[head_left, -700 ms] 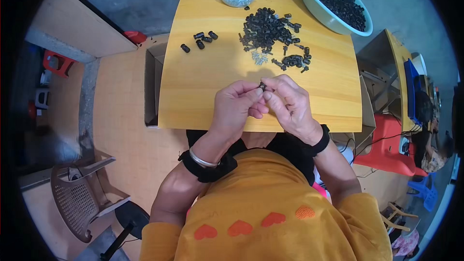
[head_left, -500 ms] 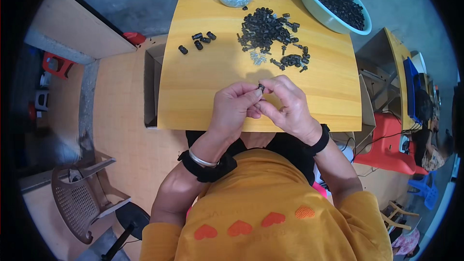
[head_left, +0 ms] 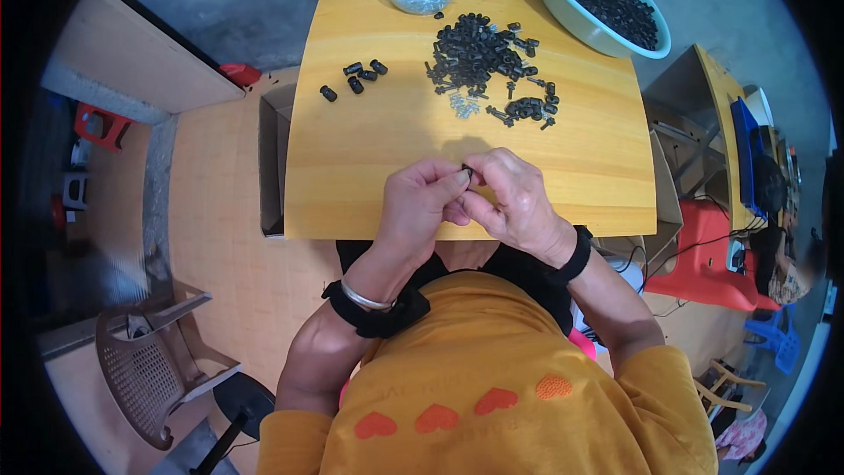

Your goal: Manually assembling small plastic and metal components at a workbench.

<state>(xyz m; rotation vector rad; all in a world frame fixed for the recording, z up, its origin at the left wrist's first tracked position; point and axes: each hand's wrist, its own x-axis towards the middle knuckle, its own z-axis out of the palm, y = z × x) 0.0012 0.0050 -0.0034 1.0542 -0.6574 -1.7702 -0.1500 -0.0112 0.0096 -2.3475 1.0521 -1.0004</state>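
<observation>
When read from the left, starts with five black cylindrical pieces (head_left: 355,85) on the table (head_left: 352,158), well apart from both hands. Next, passes to the left hand (head_left: 418,200), with thumb and index finger closed in a pinch on a small black piece (head_left: 467,171). Shows only as a dark end just right of the left fingers, between the two hands, seemingly above the table near its front edge. Cannot tell the long axis, with so much covered. Straight beyond, leads to loose silver screws (head_left: 464,105) and a pile of black parts (head_left: 479,53). Then comes to the right hand (head_left: 517,198), with index finger bent to the piece from the far side and thumb spread lower, toward the left fingers. Sits closer within the left grip; cannot tell whether also gripped or merely touched from the right.
</observation>
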